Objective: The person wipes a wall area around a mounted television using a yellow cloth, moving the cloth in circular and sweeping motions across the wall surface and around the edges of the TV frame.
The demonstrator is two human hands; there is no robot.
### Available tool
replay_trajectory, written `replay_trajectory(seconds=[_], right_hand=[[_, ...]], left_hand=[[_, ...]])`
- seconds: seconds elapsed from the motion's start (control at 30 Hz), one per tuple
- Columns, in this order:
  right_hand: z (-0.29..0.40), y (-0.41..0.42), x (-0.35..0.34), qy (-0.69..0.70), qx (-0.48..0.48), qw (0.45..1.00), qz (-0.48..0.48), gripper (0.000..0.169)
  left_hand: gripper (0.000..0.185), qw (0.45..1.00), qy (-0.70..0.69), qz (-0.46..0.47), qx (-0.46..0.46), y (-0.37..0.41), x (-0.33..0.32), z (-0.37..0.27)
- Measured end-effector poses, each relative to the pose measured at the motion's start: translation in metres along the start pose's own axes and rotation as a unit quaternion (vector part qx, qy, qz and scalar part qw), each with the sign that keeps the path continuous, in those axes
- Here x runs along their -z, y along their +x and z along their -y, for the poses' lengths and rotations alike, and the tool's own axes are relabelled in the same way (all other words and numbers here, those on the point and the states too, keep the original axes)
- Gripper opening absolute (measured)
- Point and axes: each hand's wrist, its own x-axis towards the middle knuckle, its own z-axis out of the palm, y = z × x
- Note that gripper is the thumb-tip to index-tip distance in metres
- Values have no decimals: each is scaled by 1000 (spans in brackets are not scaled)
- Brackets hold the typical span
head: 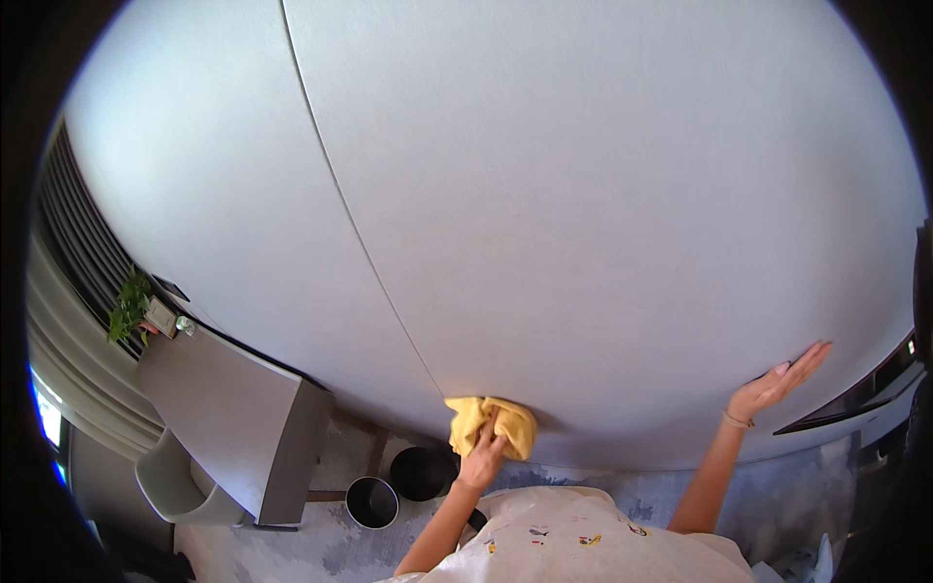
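A folded yellow cloth (514, 426) is pressed flat to the pale grey wall panel (568, 240), low down beside a thin seam. My left hand (484, 459) grips that cloth, its fingers spread over the folds. Off to the right, my right hand (778, 382) is raised at the panel with the fingers straight and together. Nothing shows in the right hand, which wears a band at the wrist. Whether its edge touches the wall, I cannot tell.
On the left stands a desk (226, 386) with a potted plant (131, 302) and a small framed item (161, 316) on it. A light chair (175, 474) sits at the desk. Two bins, one black (423, 474) and one light-rimmed (372, 503), stand on the patterned carpet (306, 554).
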Motion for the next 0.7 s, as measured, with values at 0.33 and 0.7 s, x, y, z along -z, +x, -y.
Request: replay_trajectory(seconds=[0.33, 0.7], right_hand=[[0, -2, 4, -14, -10, 1000, 24, 52], [-6, -3, 10, -19, -33, 998, 40, 51]], left_hand=[[39, 827, 59, -488, -273, 211, 278, -103], [31, 816, 147, -463, -312, 246, 284, -206]])
